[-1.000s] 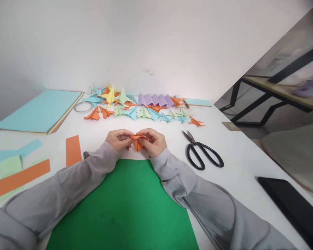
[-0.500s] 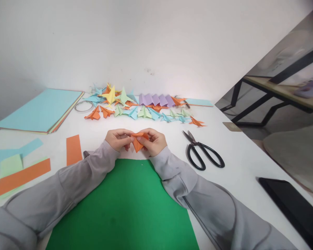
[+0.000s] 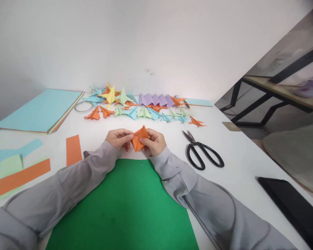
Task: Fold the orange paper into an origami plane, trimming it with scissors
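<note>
Between my two hands is a small folded piece of orange paper point(image 3: 141, 134), with a pointed flap standing up at its top and a point at its bottom. My left hand point(image 3: 120, 138) pinches its left edge between thumb and fingers. My right hand point(image 3: 155, 141) grips the right side, its thumb lying across the front of the folds. The paper is held above the white table, just past the far edge of a green sheet point(image 3: 122, 208). The fingers behind the paper are partly hidden.
Black-handled scissors point(image 3: 198, 149) lie open at the right, a black tablet-like slab point(image 3: 289, 208) nearer. Along the wall sit several folded paper figures point(image 3: 143, 113), a tape roll point(image 3: 83, 106) and stacked coloured sheets point(image 3: 39, 111). Orange strips point(image 3: 73, 150) and other cut pieces lie left.
The top flap of the orange paper has been raised and now points upward above my fingers. Both hands stay in nearly the same place.
</note>
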`<action>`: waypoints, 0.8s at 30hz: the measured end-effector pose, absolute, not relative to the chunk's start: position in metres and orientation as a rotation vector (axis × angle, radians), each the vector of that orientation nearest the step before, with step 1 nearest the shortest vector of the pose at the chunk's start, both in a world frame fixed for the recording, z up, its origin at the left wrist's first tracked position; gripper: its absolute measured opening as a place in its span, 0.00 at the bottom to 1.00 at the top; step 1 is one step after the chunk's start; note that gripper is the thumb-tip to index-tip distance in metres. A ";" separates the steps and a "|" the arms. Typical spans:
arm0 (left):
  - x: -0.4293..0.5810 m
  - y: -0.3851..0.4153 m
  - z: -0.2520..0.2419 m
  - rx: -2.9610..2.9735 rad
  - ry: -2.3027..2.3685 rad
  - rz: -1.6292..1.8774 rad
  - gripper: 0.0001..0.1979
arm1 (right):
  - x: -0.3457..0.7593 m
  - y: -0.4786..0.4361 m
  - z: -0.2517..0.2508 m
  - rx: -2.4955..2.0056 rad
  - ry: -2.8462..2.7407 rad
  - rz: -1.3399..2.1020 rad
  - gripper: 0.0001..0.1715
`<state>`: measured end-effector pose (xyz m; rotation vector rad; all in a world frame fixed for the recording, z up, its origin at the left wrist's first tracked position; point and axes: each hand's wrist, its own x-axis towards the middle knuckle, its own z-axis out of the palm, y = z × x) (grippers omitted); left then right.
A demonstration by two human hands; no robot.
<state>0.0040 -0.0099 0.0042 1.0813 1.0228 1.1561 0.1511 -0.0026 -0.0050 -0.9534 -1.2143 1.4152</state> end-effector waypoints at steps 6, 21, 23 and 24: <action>0.004 -0.010 0.004 1.082 1.018 1.174 0.10 | 0.148 -0.005 -0.006 -0.967 -1.286 1.345 0.13; 0.004 -0.011 -0.001 1.456 1.009 1.365 0.10 | 0.147 -0.002 -0.009 -0.910 -1.300 1.238 0.17; 0.004 -0.011 -0.001 1.551 1.044 1.425 0.08 | 0.146 -0.003 -0.008 -0.902 -1.299 1.242 0.18; 0.004 -0.011 -0.001 1.595 1.052 1.436 0.08 | 0.146 -0.003 -0.008 -0.896 -1.307 1.237 0.18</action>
